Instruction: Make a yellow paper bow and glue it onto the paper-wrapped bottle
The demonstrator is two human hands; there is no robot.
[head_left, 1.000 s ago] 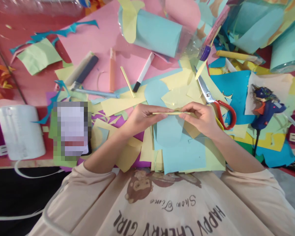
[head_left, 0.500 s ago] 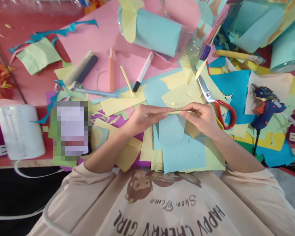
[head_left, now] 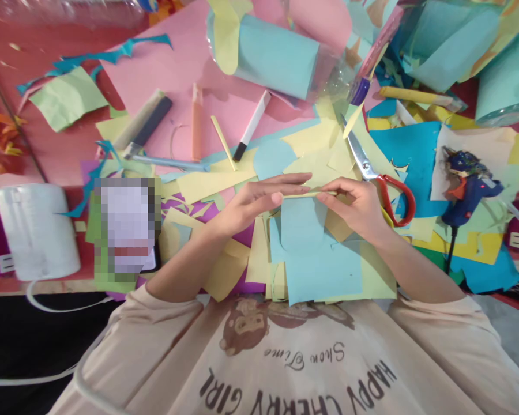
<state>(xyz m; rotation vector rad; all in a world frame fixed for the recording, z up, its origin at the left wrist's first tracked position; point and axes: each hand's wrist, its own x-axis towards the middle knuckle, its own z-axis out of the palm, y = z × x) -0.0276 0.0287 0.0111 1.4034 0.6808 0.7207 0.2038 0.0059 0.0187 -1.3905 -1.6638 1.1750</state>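
A thin pale yellow paper roll or folded strip (head_left: 301, 196), seen nearly edge-on, lies crosswise between my hands above light blue paper (head_left: 305, 222). My right hand (head_left: 354, 202) pinches its right end between thumb and fingers. At the other end, my left hand (head_left: 259, 199) has its fingers stretched out behind the strip, and the thumb stands apart in front, close to the strip's left tip. Whether the left fingers touch the paper I cannot tell. Red-handled scissors (head_left: 383, 178) lie just right of my right hand.
A blue glue gun (head_left: 469, 196) rests on paper at right. Behind my hands are a black-and-white marker (head_left: 253, 127), an orange stick (head_left: 196, 124) and a blue-wrapped cylinder (head_left: 279, 55). A phone (head_left: 130, 225) and white box (head_left: 37, 230) lie left. Paper scraps cover much of the table.
My left hand has loosened from its pinch: its fingers have straightened and the thumb has drawn back to the left. My right hand keeps its pinch in nearly the same place.
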